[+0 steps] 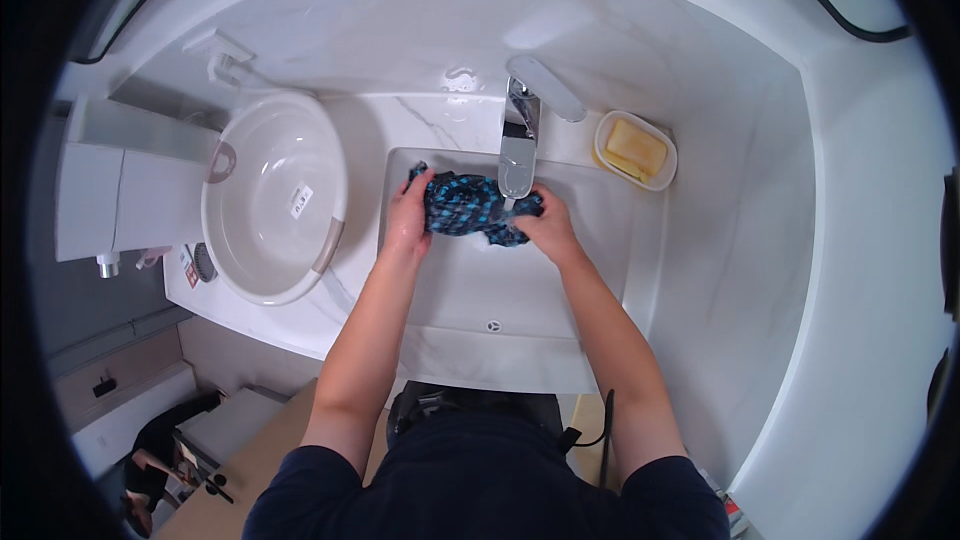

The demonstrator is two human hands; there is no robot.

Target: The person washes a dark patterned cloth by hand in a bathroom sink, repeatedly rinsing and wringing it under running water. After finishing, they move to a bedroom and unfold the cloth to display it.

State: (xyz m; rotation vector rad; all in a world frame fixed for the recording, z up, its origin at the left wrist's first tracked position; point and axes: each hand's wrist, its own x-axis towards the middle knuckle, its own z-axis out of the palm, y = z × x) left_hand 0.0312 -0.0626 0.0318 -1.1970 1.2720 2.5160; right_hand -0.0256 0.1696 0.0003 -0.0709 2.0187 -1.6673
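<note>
A wet cloth [462, 205], dark with a blue check pattern, is stretched between my two hands over the sink [500, 290]. My left hand [408, 215] grips its left end, thumb on top. At the other end, my right hand [549, 226] has its fingers closed on the bunched fabric. Water runs from the chrome faucet [518, 165] onto the cloth's right part, close to my right fingers. A little white foam seems to show under the cloth's lower edge.
A large white basin [272, 240] stands on the counter at the left, beside a white box-shaped unit [150, 185]. Right of the faucet is a soap dish [667, 162] holding a yellow soap bar [636, 145]. Another person [160, 460] appears at the far lower left.
</note>
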